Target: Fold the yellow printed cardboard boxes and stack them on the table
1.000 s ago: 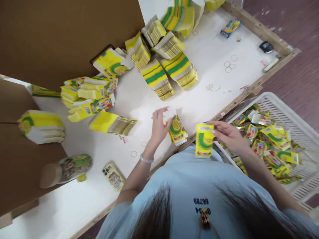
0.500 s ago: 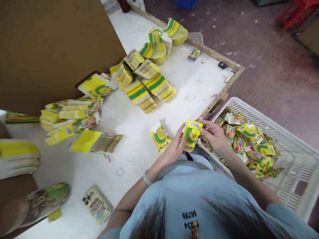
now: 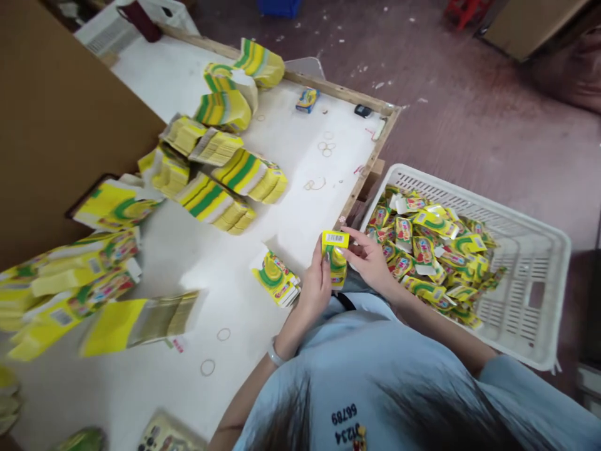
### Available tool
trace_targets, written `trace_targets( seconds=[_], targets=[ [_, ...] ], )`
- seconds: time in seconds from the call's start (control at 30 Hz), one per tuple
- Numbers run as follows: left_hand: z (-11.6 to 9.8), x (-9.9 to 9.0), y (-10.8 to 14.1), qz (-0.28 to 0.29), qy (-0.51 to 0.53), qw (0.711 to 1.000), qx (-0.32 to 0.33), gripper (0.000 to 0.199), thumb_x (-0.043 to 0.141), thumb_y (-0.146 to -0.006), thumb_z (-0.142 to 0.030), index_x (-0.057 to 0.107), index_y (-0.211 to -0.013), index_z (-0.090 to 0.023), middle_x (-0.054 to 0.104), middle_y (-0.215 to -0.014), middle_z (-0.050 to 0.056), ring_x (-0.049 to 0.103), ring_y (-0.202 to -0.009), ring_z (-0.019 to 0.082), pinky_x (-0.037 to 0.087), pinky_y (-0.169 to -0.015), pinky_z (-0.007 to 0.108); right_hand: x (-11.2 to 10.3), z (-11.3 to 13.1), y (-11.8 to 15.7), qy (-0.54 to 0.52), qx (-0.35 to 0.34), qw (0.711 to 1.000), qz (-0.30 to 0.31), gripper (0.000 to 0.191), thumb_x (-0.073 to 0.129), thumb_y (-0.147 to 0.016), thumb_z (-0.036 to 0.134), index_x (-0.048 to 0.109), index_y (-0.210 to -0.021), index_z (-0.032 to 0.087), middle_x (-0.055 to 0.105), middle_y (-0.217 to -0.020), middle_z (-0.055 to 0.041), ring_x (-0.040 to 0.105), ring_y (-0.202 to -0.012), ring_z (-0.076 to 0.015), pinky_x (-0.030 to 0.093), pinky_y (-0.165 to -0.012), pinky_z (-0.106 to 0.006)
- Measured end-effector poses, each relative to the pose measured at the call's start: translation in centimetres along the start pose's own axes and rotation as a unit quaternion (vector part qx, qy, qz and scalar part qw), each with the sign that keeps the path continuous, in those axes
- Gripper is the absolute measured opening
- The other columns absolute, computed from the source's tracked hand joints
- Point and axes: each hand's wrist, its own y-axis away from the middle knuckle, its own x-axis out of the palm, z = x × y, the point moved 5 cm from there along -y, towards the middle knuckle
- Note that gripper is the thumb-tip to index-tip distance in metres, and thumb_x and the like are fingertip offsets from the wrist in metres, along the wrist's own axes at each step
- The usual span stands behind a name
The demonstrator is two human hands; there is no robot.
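Observation:
Between both hands, close to my body at the table's edge, is a small yellow and green printed carton (image 3: 335, 269) with a barcode on its end. My left hand (image 3: 315, 285) grips its left side, thumb on the front. The fingers of my right hand (image 3: 373, 263) press on its right side near the upper end. Just left of my left hand lies a small stack of flat cartons (image 3: 276, 277) of the same print. At my right, a white plastic basket (image 3: 539, 250) holds many folded cartons (image 3: 425, 250).
Bundles of flat yellow cartons (image 3: 218, 203) lie across the white table (image 3: 291, 213). A large brown cardboard box (image 3: 70, 94) stands at left. Also there: a blue and yellow box (image 3: 307, 100), rubber bands (image 3: 207, 368), a phone (image 3: 164, 435) and a dark red cup (image 3: 139, 22).
My view has swung right, so the table things sit further left and more of the basket shows. The carton in my hands is now more upright, with its barcode end squared and facing me.

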Motion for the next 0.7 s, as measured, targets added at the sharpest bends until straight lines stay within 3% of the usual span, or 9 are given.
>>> trace_targets(
  seconds=[0.07, 0.13, 0.23, 0.33, 0.4, 0.47, 0.57, 0.63, 0.7],
  targets=[
    [-0.6, 0.6, -0.7, 0.047, -0.019, 0.998, 0.024, 0.064, 0.033, -0.111, -0.049, 0.027, -0.167, -0.019, 0.047, -0.166, 0.016, 0.046, -0.154, 0.026, 0.038, -0.129, 0.047, -1.6, 0.2, -0.3, 0.016, -0.007, 1.0, -0.024, 0.056, 0.084, -0.077, 0.046, 0.073, -0.128, 0.025, 0.079, -0.12, -0.0059, 0.075, -0.083, -0.0177, 0.066, -0.079, -0.034],
    [-1.2, -0.3, -1.3, 0.069, -0.064, 0.993, 0.073, 0.062, 0.038, -0.11, -0.049, 0.033, -0.164, -0.021, 0.055, -0.158, 0.017, 0.052, -0.148, 0.028, 0.042, -0.125, 0.05, -4.8, 0.9, -0.3, 0.05, -0.019, 0.997, -0.055, 0.058, 0.081, -0.079, 0.05, 0.072, -0.13, 0.025, 0.079, -0.121, -0.0079, 0.076, -0.087, -0.0201, 0.066, -0.079, -0.037],
    [-0.6, -6.0, -1.9, -0.048, -0.187, 0.973, 0.126, 0.051, 0.05, -0.106, -0.046, 0.051, -0.151, -0.022, 0.062, -0.146, 0.016, 0.055, -0.14, 0.03, 0.042, -0.122, 0.053, -12.7, 3.2, 0.8, 0.179, -0.05, 0.969, -0.16, 0.067, 0.073, -0.084, 0.061, 0.067, -0.139, 0.023, 0.076, -0.125, -0.0136, 0.077, -0.093, -0.0261, 0.066, -0.082, -0.046],
    [2.2, -13.6, -1.5, -0.202, -0.306, 0.927, 0.078, 0.053, 0.07, -0.096, -0.043, 0.057, -0.142, -0.019, 0.059, -0.146, 0.019, 0.05, -0.142, 0.033, 0.035, -0.124, 0.057, -19.8, 5.0, 2.4, 0.432, -0.081, 0.858, -0.267, 0.097, 0.07, -0.081, 0.075, 0.055, -0.152, 0.011, 0.062, -0.144, -0.0319, 0.068, -0.121, -0.0445, 0.056, -0.097, -0.066],
    [5.0, -17.4, -1.2, -0.234, -0.328, 0.915, -0.004, 0.066, 0.084, -0.083, -0.044, 0.058, -0.137, -0.015, 0.061, -0.137, 0.021, 0.056, -0.131, 0.034, 0.044, -0.114, 0.054, -21.0, 4.8, 2.5, 0.55, -0.116, 0.77, -0.301, 0.119, 0.072, -0.074, 0.082, 0.044, -0.159, 0.002, 0.042, -0.158, -0.0409, 0.042, -0.149, -0.0554, 0.034, -0.117, -0.076],
    [7.9, -19.4, -1.3, -0.199, -0.31, 0.928, -0.065, 0.06, 0.087, -0.08, -0.041, 0.063, -0.128, -0.013, 0.067, -0.118, 0.016, 0.065, -0.11, 0.028, 0.054, -0.095, 0.043, -18.6, 3.5, 1.8, 0.553, -0.171, 0.763, -0.286, 0.116, 0.068, -0.078, 0.082, 0.043, -0.16, 0.004, 0.041, -0.16, -0.0395, 0.035, -0.154, -0.0527, 0.029, -0.122, -0.073],
    [10.1, -20.3, -2.1, -0.176, -0.31, 0.932, -0.072, 0.029, 0.083, -0.085, -0.035, 0.07, -0.102, -0.014, 0.068, -0.089, 0.004, 0.064, -0.082, 0.019, 0.054, -0.076, 0.03, -9.7, 0.9, 0.4, 0.423, -0.24, 0.857, -0.172, 0.075, 0.058, -0.094, 0.068, 0.057, -0.148, 0.016, 0.063, -0.143, -0.0263, 0.059, -0.137, -0.0396, 0.045, -0.116, -0.065],
    [10.3, -20.3, -2.4, -0.175, -0.315, 0.931, -0.053, 0.016, 0.076, -0.092, -0.031, 0.072, -0.091, -0.016, 0.068, -0.084, 0.004, 0.063, -0.08, 0.018, 0.053, -0.077, 0.03, -2.6, -0.7, -0.3, 0.347, -0.259, 0.899, -0.069, 0.051, 0.057, -0.099, 0.055, 0.064, -0.137, 0.02, 0.071, -0.132, -0.0184, 0.067, -0.125, -0.0329, 0.051, -0.113, -0.06],
    [9.8, -20.3, -2.2, -0.174, -0.318, 0.932, -0.028, 0.015, 0.068, -0.097, -0.028, 0.075, -0.089, -0.017, 0.072, -0.095, 0.008, 0.066, -0.092, 0.02, 0.054, -0.089, 0.034, 3.6, -2.0, -0.6, 0.308, -0.282, 0.908, 0.017, 0.041, 0.055, -0.101, 0.047, 0.065, -0.132, 0.021, 0.074, -0.127, -0.0159, 0.068, -0.124, -0.0311, 0.052, -0.113, -0.058]
  ],
)
